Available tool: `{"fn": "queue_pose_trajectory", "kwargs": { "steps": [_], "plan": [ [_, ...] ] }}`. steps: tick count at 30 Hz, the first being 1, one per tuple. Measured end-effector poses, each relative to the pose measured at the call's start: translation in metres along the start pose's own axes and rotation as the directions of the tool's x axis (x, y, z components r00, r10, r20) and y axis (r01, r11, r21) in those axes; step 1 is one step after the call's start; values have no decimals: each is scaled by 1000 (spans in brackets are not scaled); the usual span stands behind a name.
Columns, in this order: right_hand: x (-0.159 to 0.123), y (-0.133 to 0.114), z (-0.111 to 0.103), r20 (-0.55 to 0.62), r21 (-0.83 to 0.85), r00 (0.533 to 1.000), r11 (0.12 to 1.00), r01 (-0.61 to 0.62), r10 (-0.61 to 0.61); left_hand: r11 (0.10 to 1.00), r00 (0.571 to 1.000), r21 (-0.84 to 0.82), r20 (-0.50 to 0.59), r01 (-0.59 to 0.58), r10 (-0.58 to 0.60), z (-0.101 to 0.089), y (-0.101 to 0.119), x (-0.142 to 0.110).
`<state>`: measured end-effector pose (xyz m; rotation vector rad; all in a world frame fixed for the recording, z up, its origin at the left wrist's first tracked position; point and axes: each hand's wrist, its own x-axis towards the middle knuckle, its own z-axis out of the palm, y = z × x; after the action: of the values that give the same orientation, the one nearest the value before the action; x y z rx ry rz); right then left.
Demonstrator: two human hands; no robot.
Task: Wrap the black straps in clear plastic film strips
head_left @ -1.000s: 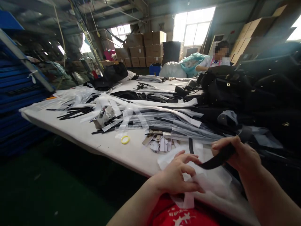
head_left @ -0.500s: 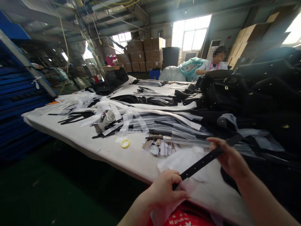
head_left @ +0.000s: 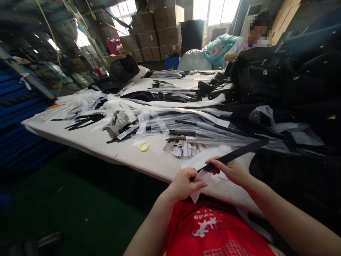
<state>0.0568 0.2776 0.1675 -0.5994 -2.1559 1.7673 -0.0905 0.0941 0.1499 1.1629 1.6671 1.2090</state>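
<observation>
A flat black strap (head_left: pixel 241 151) runs slantwise over the near edge of the table, its far end up to the right. My left hand (head_left: pixel 185 184) is closed on its lower end, along with a piece of thin translucent white wrap (head_left: pixel 196 196) that hangs below the fingers. Close beside it, my right hand (head_left: pixel 229 170) grips the strap a little further along, thumb and fingers around it. White sheet material (head_left: pixel 204 159) lies under the strap on the table. Just beyond are small pale card pieces (head_left: pixel 186 148) in a loose heap.
More black straps in clear sleeves (head_left: pixel 207 129) spread across the white table (head_left: pixel 133 155). A yellow tape ring (head_left: pixel 144 147) lies near the front edge. Black bags (head_left: pixel 282 85) are piled high on the right. A person (head_left: pixel 234 53) is behind them.
My right hand has slid down along the strap toward my left hand, leaving the strap's far end sticking out. The view has tilted downward, showing more of the red apron.
</observation>
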Motion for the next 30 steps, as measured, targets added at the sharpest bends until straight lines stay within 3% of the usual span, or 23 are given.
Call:
{"fn": "queue_pose_trajectory", "kwargs": {
  "steps": [5,10,13,18,21,24,26,28,30],
  "plan": [
    [-12,-14,-12,-205,-93,951,971,218,-233,997,999,-75,-39,-29,27,-3,-11,-1],
    [-18,-25,-24,-181,-137,921,936,325,-346,997,999,-78,-33,0,-2,-7,-12,-4],
    [-20,-23,-25,-160,-155,940,948,277,-301,995,999,-98,-44,7,-11,-9,-8,-6],
    [-17,-16,-19,-70,-127,991,986,109,-118,986,999,-164,-43,9,-17,-9,-7,-6],
    [-18,-9,2,-3,-104,999,993,52,-52,986,997,-167,-70,0,-12,-2,-7,-2],
    [-17,-1,26,102,-34,993,998,55,-51,976,996,-206,-70,-77,64,7,-6,2],
    [-12,2,31,173,24,985,1000,4,-8,973,994,-211,-67,-98,86,10,-7,2],
    [-4,3,23,107,136,992,988,-79,65,984,997,-173,-67,-39,27,11,-11,1],
    [2,3,13,-75,284,991,955,-86,112,991,996,-121,-63,60,-68,13,-17,1]
  ]
}}
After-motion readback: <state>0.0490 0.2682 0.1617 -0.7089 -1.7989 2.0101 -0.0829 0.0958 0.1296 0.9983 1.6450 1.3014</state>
